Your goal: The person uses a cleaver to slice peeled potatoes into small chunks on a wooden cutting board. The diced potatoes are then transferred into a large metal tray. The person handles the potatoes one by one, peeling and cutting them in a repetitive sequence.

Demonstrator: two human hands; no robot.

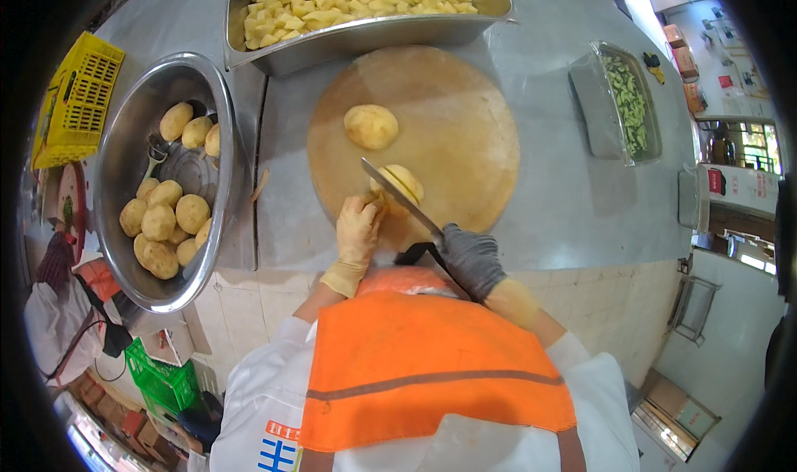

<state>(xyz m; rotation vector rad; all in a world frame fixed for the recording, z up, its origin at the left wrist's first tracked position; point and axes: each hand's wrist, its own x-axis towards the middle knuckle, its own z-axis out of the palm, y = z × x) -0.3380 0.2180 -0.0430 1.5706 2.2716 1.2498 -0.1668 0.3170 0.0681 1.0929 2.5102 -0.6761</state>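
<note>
My right hand (473, 257), in a grey knit glove, grips a knife (395, 192) at the near side of a round cutting board (461, 117). The blade slants across a peeled potato (408, 182) that shows a straight cut line. Beside the blade's left side, my left hand (358, 229) wears a thin yellowish glove. Its fingers are curled close to the potato's near end; whether they hold anything is hard to see. A second peeled potato (371, 127), whole, lies farther back on the board.
Behind the board stands a steel pan (373, 39) of potato chunks. A steel basin (227, 160) at left holds several peeled potatoes and a peeler (155, 155). At right is a container (588, 104) of cut green vegetables. A yellow crate (78, 98) and another person's sleeve (56, 260) appear far left.
</note>
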